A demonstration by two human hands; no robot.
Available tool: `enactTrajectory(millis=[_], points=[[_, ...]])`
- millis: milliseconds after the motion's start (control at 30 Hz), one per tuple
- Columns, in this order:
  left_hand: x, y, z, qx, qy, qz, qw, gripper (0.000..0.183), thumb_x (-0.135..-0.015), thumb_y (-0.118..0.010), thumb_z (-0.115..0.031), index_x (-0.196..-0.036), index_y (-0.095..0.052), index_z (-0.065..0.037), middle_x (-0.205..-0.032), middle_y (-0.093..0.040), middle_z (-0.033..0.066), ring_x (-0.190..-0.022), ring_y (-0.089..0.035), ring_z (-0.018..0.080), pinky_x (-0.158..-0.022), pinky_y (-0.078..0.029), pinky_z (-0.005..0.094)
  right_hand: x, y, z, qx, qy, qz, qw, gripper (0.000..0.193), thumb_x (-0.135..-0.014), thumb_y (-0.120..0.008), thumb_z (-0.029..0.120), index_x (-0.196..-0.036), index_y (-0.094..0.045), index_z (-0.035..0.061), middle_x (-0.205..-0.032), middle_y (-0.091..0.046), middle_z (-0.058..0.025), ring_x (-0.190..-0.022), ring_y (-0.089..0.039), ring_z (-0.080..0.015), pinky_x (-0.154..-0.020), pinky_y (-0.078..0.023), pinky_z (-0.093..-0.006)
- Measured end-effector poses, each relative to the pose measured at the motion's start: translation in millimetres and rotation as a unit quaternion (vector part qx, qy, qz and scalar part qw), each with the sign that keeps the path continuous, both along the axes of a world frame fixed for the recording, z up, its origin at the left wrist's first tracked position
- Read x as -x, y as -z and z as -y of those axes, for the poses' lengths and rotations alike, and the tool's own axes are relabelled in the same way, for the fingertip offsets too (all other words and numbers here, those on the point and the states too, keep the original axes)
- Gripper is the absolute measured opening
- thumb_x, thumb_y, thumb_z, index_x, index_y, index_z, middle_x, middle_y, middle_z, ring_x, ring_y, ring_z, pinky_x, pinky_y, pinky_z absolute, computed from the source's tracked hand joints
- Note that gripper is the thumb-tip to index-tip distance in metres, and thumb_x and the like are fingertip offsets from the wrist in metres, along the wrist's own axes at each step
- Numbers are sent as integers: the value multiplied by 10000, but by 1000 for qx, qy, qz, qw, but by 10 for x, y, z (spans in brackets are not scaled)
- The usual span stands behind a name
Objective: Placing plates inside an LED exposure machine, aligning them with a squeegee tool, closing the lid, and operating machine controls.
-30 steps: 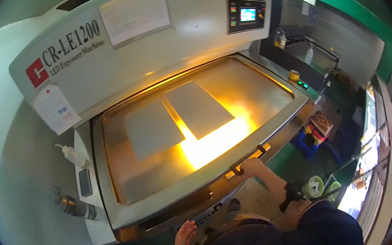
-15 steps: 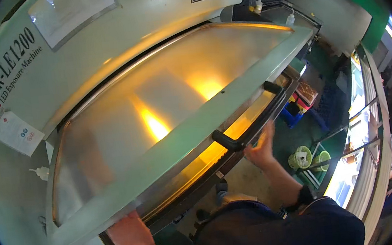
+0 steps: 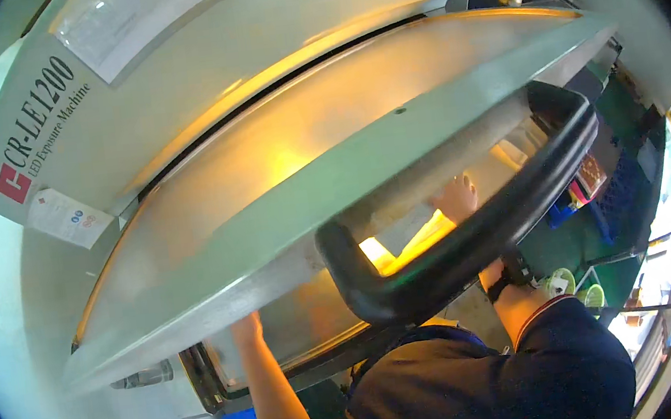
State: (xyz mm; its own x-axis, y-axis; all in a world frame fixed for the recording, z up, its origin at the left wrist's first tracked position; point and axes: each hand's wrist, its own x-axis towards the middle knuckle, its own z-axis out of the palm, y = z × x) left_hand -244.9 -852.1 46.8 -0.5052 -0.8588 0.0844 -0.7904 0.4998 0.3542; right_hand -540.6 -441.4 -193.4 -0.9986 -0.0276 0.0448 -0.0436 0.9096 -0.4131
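The raised grey-green metal lid (image 3: 333, 185) of the exposure machine is covering most of the glowing bed beneath. The left hand (image 3: 246, 329) is disappearing under the lid's front edge, fingers unseen. The thick black bar handle (image 3: 472, 243) is crossing the right hand (image 3: 456, 198), hiding its wrist. What either hand is touching cannot be told.

A: Lid position?
B: Grey-green lid (image 3: 333, 185) was raised and tilted over the exposure machine (image 3: 252, 62); its black handle (image 3: 479, 234) hung close to the camera.

A: Hands?
B: Right hand (image 3: 456, 198) was under the lid, fingers on a pale sheet (image 3: 416, 229) lit amber from below. Left hand (image 3: 247, 329) reached up beneath the lid's lower edge; its grip was hidden. Dark watch on the right wrist.

A: Surroundings?
B: Green rolls (image 3: 567, 282) on the floor, lower right.
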Motion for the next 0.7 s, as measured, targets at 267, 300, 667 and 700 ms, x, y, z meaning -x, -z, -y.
enactTrajectory(millis=[267,300,667,700], points=[[-185,2249,1294,-72,-16,233,970,1280,-647,-688,-764,-1493,-192,59,-1528,-234,300,-1410,-248,432,-1133,-235,569,-599,-866,-184,-29,107,243,964,1013,-541,-815,661,-1294,-559,33,-1146,-663,-190,-1010,-658,-321,-900,-504,-464],[-821,2558,2274,-31,11,185,982,1259,-628,-711,-755,-1457,-266,81,-1479,-317,320,-1379,-304,429,-1111,-288,532,-521,-936,144,45,-1,281,959,786,-531,-802,673,-964,-728,22,-919,-721,-162,-847,-689,-291,-839,-528,-421],[-465,1462,186,-65,434,-194,878,702,-761,-744,-457,-1219,-567,45,-1212,-617,201,-1095,-591,322,-946,-469,443,-4124,-851,-767,572,342,56,743,325,-863,-736,267,-1058,-688,11,-925,-667,-33,-816,-580,-127,-666,-484,-341],[-422,1443,-27,-111,466,-187,857,696,-764,-742,-448,-1222,-565,46,-1211,-617,200,-1092,-591,320,-943,-469,440,-4555,-869,-939,529,387,23,755,291,-863,-738,243,-1032,-688,11,-913,-658,-20,-799,-573,-115,-654,-476,-321]])
